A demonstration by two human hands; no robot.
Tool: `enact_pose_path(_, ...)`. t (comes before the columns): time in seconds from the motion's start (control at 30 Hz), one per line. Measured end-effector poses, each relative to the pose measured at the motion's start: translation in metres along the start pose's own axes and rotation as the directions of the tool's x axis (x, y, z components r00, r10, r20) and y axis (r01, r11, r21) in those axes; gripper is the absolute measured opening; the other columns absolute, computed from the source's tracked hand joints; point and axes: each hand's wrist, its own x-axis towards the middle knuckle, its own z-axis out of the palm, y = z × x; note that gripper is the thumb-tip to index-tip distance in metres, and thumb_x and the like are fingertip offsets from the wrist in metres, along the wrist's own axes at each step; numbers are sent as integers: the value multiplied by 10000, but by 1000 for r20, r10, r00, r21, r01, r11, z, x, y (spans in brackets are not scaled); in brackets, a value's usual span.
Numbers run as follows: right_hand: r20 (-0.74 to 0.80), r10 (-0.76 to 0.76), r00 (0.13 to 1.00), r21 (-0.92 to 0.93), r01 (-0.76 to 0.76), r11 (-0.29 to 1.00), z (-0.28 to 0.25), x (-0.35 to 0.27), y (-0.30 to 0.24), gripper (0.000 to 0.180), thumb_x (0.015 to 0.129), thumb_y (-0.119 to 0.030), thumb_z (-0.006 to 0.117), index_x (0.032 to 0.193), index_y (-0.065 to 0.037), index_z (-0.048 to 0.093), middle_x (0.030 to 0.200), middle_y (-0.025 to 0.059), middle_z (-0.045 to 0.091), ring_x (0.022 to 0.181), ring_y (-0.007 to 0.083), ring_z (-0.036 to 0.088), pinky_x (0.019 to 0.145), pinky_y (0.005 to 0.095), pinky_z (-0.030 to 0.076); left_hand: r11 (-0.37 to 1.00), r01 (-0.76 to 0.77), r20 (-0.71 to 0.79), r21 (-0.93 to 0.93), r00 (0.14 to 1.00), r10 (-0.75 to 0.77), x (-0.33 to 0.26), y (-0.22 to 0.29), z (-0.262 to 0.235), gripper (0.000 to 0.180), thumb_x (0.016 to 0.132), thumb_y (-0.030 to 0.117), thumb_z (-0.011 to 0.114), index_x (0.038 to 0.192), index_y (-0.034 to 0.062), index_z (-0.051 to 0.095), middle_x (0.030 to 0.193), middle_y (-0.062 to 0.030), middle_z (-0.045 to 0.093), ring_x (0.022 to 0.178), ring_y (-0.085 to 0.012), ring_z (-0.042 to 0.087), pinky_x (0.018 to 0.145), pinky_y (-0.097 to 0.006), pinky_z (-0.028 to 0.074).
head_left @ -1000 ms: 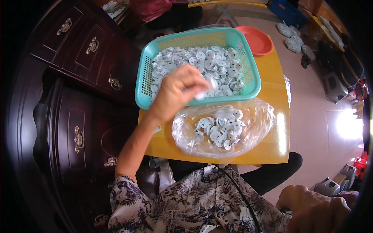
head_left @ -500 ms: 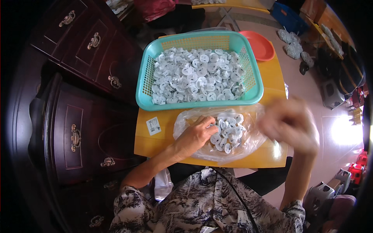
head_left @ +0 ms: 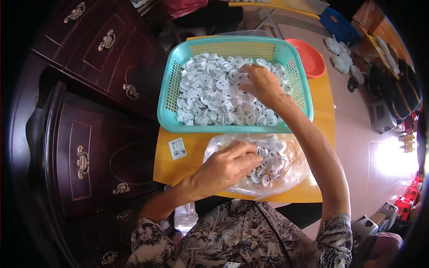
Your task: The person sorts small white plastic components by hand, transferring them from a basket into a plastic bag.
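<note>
Half a second ago the right hand (head_left: 263,82) was blurred in the air beside the bag (head_left: 290,174); it has now reached into the teal basket (head_left: 167,118) and rests on the heap of white discs (head_left: 210,96), fingers curled down among them, though whether they pinch one cannot be told. Meanwhile the left hand (head_left: 228,167) has stayed at the clear bag on the yellow table (head_left: 178,172), fingers bent and pressed on the bag's near edge, beside the discs inside it. An orange plate (head_left: 310,58) lies just behind the basket's right corner.
</note>
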Motion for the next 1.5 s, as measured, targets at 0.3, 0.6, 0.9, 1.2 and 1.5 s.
enact_pose_path(0.3,12,40,999,-16,-40,999,3,3,-10,238,758,-108,753,961,-53,641,892,119,688,841,337,676,766,438,531,935,244,-235,257,955,-184,42,-61,-58,138,851,18,720,988,27,718,953,-74,688,857,-190,674,718,-289,530)
enact_pose_path(0.6,-152,40,988,177,-13,984,23,5,-5,132,726,27,675,853,-12,676,842,185,678,840,344,671,774,416,529,948,310,-354,69,896,-267,68,-117,-41,111,884,48,698,989,22,721,942,-46,695,817,-137,655,705,-264,510)
enact_pose_path(0.9,-86,84,993,376,-46,926,0,2,1,180,761,34,667,921,7,744,800,126,730,699,191,706,685,308,562,930,350,-340,111,893,-296,67,-122,-39,114,884,74,697,979,18,727,927,-56,697,785,-148,656,687,-265,507)
enact_pose_path(1.2,78,200,977,645,-202,737,-92,-114,-34,136,852,14,685,983,21,717,892,97,733,748,130,700,676,274,568,935,339,-340,105,896,-287,56,-134,-42,106,887,67,694,981,29,722,903,-55,680,719,-139,624,647,-265,505)
enact_pose_path(1.5,23,321,947,425,-300,854,-61,-212,-6,150,848,68,650,984,17,688,928,95,655,826,190,680,726,302,562,928,347,-303,137,906,-294,65,-126,-37,96,891,62,695,976,19,709,904,-75,674,725,-156,639,660,-277,520)
